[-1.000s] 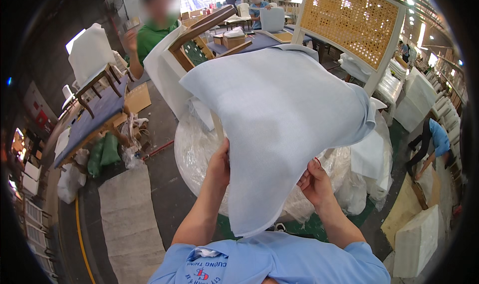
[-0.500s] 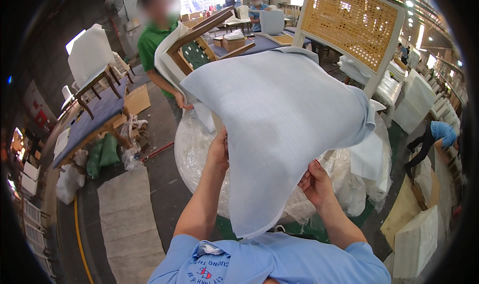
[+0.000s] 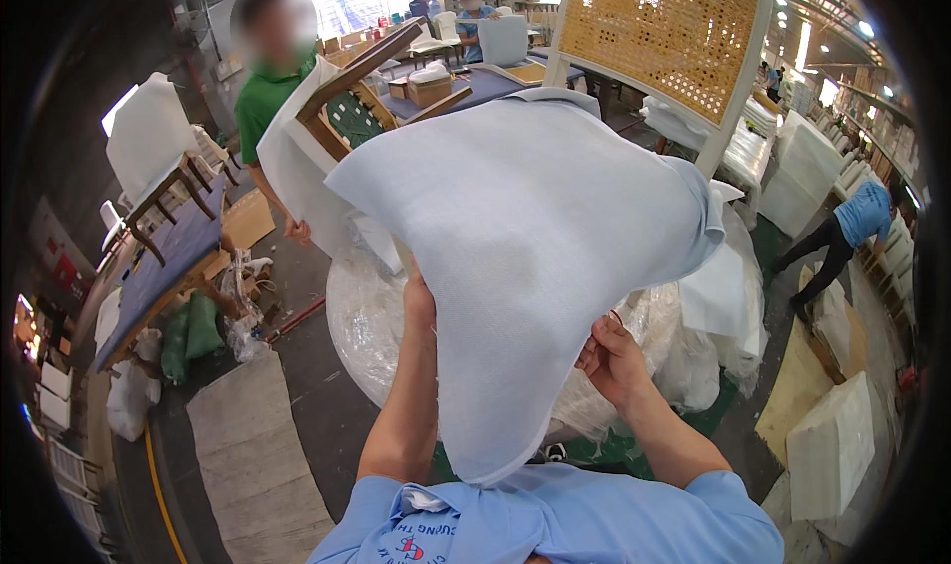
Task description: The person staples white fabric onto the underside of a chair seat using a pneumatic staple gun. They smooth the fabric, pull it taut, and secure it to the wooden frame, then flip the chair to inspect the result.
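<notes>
Both hands gripped the pale blue fabric cover (image 3: 535, 257). The left hand (image 3: 419, 302) pinched its left edge, fingers closed. The right hand (image 3: 612, 361) clenched the lower right edge.

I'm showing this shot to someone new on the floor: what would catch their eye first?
First, the big pale blue-white fabric cover filling the centre, held up by the left hand at its left edge and the right hand at its lower right edge. Behind it, top right, stands a white chair back with a cane panel. At upper left a person in a green shirt handles a wooden chair.
</notes>
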`<state>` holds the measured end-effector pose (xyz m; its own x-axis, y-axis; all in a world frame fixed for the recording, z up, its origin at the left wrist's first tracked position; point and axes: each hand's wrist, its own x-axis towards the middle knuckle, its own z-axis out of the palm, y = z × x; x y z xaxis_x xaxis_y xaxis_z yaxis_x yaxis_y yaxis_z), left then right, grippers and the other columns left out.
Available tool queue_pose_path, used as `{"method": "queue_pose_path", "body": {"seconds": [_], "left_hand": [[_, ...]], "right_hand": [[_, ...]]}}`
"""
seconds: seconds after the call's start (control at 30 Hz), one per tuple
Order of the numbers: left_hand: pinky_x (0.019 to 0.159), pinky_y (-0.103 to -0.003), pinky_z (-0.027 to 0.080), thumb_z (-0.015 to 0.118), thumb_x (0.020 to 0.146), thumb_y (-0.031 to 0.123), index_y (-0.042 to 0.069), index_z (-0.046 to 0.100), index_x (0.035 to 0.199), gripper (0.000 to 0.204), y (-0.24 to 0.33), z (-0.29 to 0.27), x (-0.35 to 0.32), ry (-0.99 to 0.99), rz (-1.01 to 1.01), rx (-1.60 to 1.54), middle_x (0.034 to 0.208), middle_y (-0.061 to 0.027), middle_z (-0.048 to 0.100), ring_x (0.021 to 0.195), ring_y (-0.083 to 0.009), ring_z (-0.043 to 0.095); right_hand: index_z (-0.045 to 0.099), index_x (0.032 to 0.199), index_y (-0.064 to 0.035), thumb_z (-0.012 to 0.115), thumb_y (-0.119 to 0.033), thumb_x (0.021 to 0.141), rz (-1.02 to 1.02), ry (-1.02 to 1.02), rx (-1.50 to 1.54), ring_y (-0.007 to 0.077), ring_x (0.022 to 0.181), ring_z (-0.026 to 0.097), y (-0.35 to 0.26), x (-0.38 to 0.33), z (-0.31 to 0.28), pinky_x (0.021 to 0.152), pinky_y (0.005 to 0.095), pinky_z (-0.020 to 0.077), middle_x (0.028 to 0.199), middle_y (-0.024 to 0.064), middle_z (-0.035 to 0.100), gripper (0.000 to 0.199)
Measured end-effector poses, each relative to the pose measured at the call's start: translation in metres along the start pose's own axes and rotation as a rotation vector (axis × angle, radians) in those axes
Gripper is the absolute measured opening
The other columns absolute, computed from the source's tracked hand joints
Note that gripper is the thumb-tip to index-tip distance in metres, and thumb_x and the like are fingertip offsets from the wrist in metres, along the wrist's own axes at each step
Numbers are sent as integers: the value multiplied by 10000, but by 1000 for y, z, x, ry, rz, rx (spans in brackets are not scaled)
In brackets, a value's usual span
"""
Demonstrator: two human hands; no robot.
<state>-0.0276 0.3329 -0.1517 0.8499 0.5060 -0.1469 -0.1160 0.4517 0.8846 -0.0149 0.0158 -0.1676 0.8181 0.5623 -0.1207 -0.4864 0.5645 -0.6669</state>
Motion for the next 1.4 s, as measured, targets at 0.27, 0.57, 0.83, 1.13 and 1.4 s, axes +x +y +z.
{"method": "queue_pose_path", "body": {"seconds": [0.27, 0.57, 0.83, 1.13, 1.4], "left_hand": [[798, -339, 618, 441, 1108, 306, -90, 590, 1335, 480, -7, -6, 7, 2, 278, 209, 1163, -187, 713, 946, -253, 728], [808, -331, 624, 434, 1091, 179, -91, 614, 1305, 389, -10, -6, 10, 28, 319, 132, 1177, -186, 718, 953, -247, 732], [776, -319, 610, 444, 1086, 193, -85, 646, 1260, 385, -26, -24, 22, -11, 350, 336, 1100, -166, 733, 928, -224, 723], [878, -338, 590, 393, 1115, 260, -86, 589, 1338, 456, -45, -39, 39, -39, 482, 138, 1186, -152, 708, 999, -247, 706], [943, -349, 569, 360, 1133, 350, -66, 541, 1404, 528, -32, -41, 30, -126, 341, 300, 1286, -157, 664, 1112, -249, 670]], "right_hand": [[635, 859, -127, 650, -245, 1023, 7, -4, 10, 188, 637, 611, -2, 0, -6, 658, 358, 502, 713, 13, 623, 203], [644, 841, -139, 655, -242, 1021, 24, 15, 15, 200, 642, 643, -3, -2, -3, 691, 374, 519, 716, 9, 661, 208], [647, 854, -135, 653, -241, 1020, 33, 44, 6, 207, 637, 643, -4, -3, -3, 690, 382, 519, 720, 18, 657, 197], [629, 894, -114, 664, -229, 1024, 23, 68, -12, 187, 629, 609, -7, -5, 0, 667, 362, 509, 730, 25, 638, 177], [613, 879, -107, 661, -245, 1029, 6, 29, -25, 189, 639, 606, -8, -5, 1, 659, 351, 507, 731, 28, 629, 209]]}}
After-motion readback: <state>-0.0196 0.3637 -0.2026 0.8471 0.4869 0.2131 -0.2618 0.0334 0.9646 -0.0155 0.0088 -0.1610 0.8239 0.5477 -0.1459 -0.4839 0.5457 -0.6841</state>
